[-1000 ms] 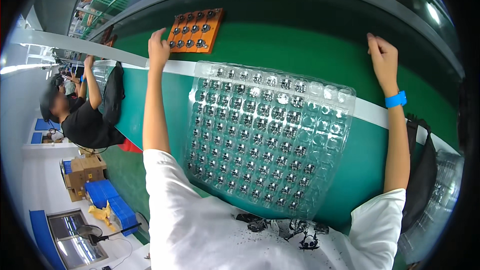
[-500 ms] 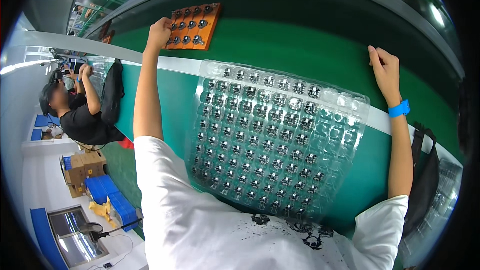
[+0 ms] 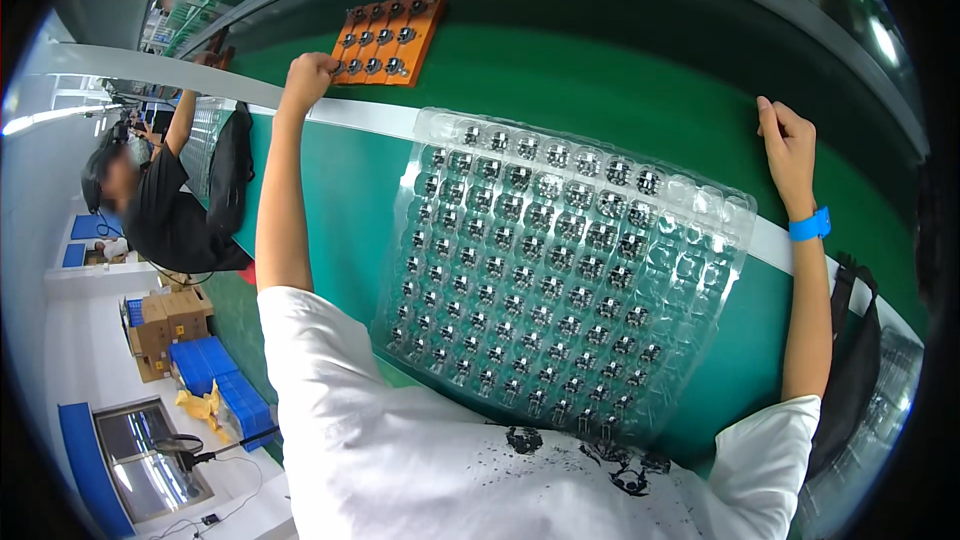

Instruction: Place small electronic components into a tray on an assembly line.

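My left hand [image 3: 312,77] is at the near left corner of an orange block [image 3: 424,44] bearing rows of small dark-and-silver parts [image 3: 383,37]. Its fingers are closed at the corner part [image 3: 338,68]; whether they grip it is hidden. Over the green belt at the right, my right hand [image 3: 790,145] is closed, thumb against curled fingers; whatever is in it does not show. Between my arms lies a clear plastic blister tray [image 3: 690,280]. Most of its pockets hold small metal-and-black parts [image 3: 540,215], while pockets at its right side are bare.
A green belt [image 3: 600,90] runs beyond a pale rail [image 3: 370,118]. The tray lies on a green bench [image 3: 330,180]. A black bag [image 3: 850,370] hangs at the right. On the left a co-worker in black [image 3: 170,210] reaches toward the belt.
My left hand has moved nearer along the orange block's left edge to its near corner. My right hand stays closed. The co-worker's arm has stretched out toward the belt. The view has shifted slightly.
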Demonstrator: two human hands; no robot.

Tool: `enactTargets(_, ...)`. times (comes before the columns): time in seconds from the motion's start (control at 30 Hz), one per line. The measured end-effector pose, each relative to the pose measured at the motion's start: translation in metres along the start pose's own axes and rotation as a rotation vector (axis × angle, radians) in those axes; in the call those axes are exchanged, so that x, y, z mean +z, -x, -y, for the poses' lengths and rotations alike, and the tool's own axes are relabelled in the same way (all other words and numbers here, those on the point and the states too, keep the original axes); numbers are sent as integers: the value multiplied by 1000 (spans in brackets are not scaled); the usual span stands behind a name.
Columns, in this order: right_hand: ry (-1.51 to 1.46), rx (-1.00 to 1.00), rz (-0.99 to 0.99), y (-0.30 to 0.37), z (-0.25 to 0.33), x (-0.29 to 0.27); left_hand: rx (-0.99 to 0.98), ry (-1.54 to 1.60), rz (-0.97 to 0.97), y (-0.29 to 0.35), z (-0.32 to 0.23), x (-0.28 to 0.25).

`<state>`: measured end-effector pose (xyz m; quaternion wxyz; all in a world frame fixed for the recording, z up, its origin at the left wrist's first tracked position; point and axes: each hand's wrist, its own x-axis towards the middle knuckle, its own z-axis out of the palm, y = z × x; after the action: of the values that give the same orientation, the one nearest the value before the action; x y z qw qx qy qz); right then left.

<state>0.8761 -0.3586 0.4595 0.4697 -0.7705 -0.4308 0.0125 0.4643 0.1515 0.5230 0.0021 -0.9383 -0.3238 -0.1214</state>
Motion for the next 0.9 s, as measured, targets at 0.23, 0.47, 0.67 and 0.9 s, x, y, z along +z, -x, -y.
enactTargets(0.23, 2, -10, 7, -2, 0, 2, -125, -99, -15, 1, 3, 6)
enactTargets(0.47, -14, -23, 0, -2, -3, -1, -152, -84, 44, -2, -10, 11)
enactTargets(0.67, -37, -21, -31, 0, -1, 2, -151, -146, -11, -4, -23, -3)
enactTargets(0.9, -44, -53, -43, -2, 0, 2, -95, -48, 70, -3, -28, 6)
